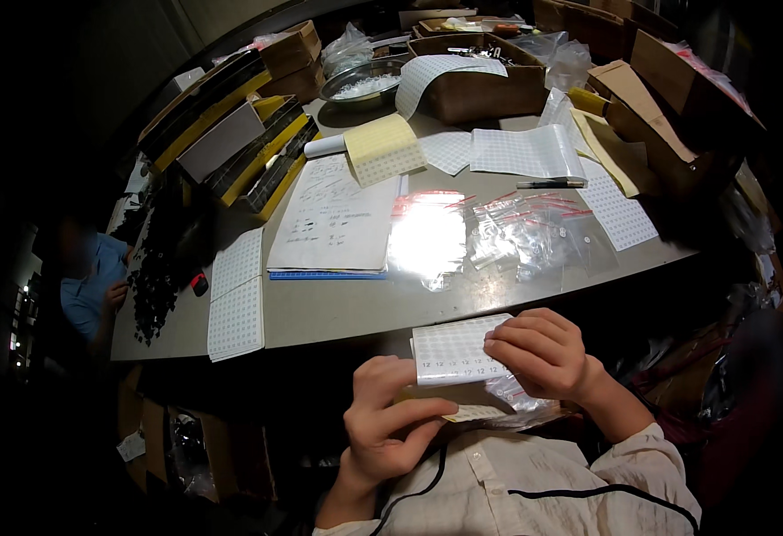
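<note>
right hand [541, 355]: fingers curled, pinched right edge of white sticker sheet [452, 347]. left hand [381, 418]: fingers bent by sheet's left side, one fingertip at small label strip [482, 413] below; could not tell if pinched. sheet was held just off near edge of table [347, 308]. on table: zip bags [534, 239], notebook [338, 223], black pen [549, 184]. farther back: bowl [364, 87], brown box [481, 96].

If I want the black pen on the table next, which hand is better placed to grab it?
Probably your right hand: it's farther forward and lines up with the black pen, while your left hand is lower and further left. The right would first have to release the white label sheet.
</note>
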### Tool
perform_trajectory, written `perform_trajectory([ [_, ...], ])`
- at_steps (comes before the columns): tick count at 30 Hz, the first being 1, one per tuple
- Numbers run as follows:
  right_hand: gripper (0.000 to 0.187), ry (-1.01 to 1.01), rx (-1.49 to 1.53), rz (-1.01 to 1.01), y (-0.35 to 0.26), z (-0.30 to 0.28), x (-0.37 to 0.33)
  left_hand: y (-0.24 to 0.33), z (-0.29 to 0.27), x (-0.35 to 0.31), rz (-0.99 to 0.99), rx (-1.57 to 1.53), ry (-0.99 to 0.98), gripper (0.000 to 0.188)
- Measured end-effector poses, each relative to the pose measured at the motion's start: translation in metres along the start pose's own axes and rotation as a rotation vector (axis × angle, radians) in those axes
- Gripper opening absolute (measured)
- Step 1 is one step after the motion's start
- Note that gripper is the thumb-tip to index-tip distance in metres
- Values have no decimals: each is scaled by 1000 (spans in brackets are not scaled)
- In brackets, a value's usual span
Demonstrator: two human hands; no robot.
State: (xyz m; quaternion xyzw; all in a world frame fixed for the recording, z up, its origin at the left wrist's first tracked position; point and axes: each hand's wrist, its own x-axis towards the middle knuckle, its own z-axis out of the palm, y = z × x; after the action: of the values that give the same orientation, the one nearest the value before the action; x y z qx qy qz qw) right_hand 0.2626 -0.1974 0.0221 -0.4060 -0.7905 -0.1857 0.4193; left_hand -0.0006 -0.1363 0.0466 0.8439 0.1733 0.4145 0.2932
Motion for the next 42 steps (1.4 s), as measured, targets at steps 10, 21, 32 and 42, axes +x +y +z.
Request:
perform_trajectory([
  [10,31,-322,533,180,5,-26,22,-1,-1,-3,-176,-188,-162,24],
  [21,32,-359,598,152,4,-5,23,-2,4,5,-85,-194,-221,25],
  [32,30,-167,412,121,-2,-11,19,-2,1,3,-172,-234,-29,30],
  [42,27,-208,510,214,2,-10,14,-4,9,7,-337,-428,-24,29],
])
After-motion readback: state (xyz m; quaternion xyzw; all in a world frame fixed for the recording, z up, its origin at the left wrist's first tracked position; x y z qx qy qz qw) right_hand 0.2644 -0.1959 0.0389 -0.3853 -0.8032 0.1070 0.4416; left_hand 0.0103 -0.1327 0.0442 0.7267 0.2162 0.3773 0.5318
